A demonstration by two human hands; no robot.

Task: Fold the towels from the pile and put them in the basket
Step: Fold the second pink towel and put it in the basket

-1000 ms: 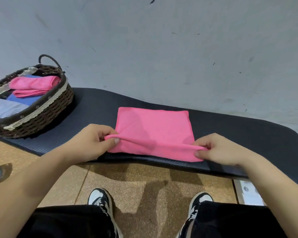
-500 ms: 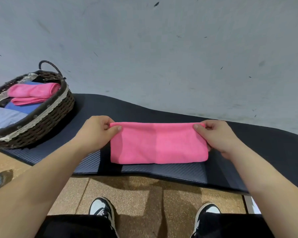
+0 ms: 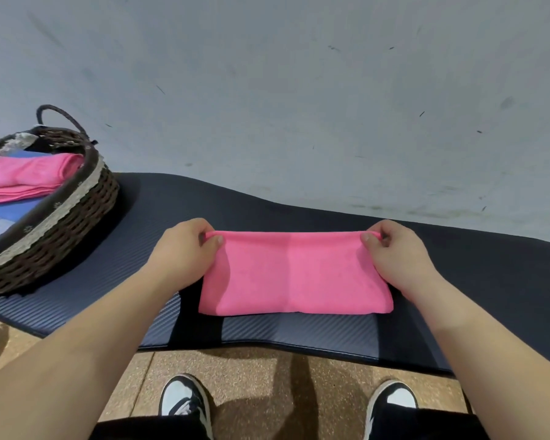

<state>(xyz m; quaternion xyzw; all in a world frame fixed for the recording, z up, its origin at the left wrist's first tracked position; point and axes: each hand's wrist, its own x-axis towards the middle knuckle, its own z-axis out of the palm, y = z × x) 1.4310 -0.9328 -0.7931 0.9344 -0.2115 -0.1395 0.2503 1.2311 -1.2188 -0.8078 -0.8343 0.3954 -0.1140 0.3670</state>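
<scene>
The person is pinching the pink towel (image 3: 292,274) at its two far corners: left hand (image 3: 185,249) w/ thumb & fingers curled on the far-left corner, right hand (image 3: 397,252) doing the same on the far-right. The towel is lying flat on the dark mat (image 3: 473,281), folded into a wide strip w/ a crease running down the middle, well apart from the basket (image 3: 77,198) at the left. Looks like the fold is being squared off. To do it well, the person should be lining the top edge up w/ the layer below before letting go, then pressing flat so the layers aren't sliding. Next fold is prob. going along the centre crease. The basket is holding a folded pink towel (image 3: 26,176) over blue cloth (image 3: 10,209). No pile is showing in view.
</scene>
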